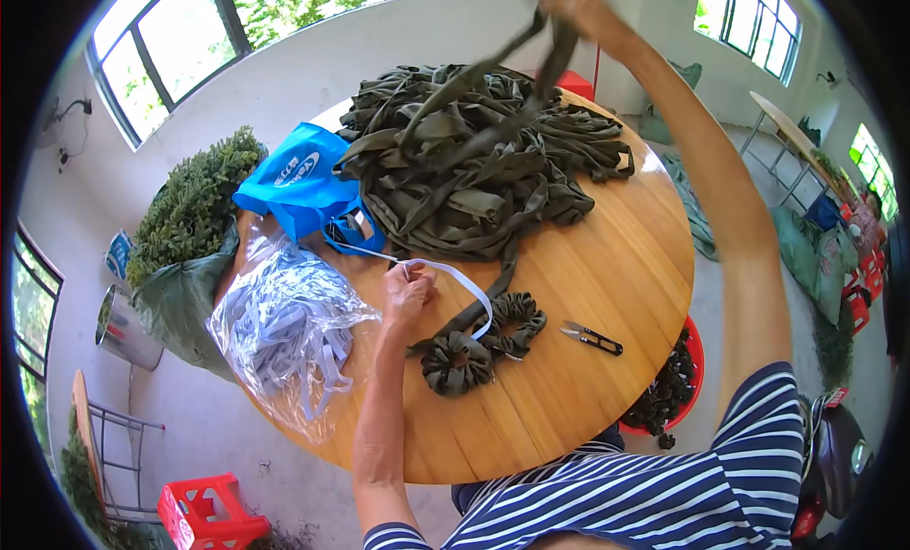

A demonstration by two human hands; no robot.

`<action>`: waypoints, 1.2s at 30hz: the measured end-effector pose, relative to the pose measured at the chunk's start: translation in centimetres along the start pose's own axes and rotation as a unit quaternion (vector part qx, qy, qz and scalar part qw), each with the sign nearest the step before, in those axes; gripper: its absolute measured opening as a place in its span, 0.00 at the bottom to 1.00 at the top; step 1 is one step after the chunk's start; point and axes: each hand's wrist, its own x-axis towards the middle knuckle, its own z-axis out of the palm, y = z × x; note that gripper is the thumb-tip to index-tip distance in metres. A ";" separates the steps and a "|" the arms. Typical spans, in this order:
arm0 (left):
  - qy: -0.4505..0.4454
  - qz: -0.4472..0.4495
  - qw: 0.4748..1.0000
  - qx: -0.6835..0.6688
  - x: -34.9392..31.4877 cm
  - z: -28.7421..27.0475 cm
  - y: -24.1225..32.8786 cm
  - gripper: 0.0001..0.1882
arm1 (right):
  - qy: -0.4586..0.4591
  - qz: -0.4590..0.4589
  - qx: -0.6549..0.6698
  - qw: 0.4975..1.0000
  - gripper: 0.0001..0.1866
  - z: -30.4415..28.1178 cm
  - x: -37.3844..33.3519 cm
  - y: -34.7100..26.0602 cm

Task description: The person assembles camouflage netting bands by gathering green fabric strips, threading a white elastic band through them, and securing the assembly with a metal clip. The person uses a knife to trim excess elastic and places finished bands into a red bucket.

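My left hand [409, 290] is closed in a pinch on a white elastic band [464, 283], which curves right and down toward the gathered fabric. A thin pale rod sticks out left of those fingers. Raised at the far top, my right hand [575, 12] is smeared by motion; a dark green fabric strip [557, 59] hangs from it over a large heap of similar fabric strips [445, 190]. Two dark green scrunchies lie near me, one round scrunchie [457, 363] and another scrunchie [518, 324] beside it. A strip runs from them to the heap.
Black thread snips [592, 338] lie on the round wooden table [569, 398], right of the scrunchies. A clear plastic bag of white elastic bands [289, 313] and a blue bag [301, 180] sit left. A red tub [684, 379] of dark pieces and a red stool [210, 512] stand below.
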 end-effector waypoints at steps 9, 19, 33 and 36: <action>0.050 0.249 0.880 0.401 -4.8 1.8 3.2 0.30 | 0.290 0.028 0.224 0.930 0.13 -9.8 -11.5 5.2; -0.134 -0.015 0.989 -0.052 -6.0 8.9 7.6 0.17 | -0.013 0.198 0.114 0.973 0.09 -4.0 -23.4 2.7; -0.218 -0.062 0.890 -0.395 3.4 13.2 10.6 0.16 | -0.083 -0.007 -0.122 0.989 0.14 5.9 -33.0 -2.0; -0.062 0.060 0.962 -0.257 1.3 12.6 19.3 0.22 | 0.066 0.012 -0.103 0.992 0.14 7.4 -32.1 0.7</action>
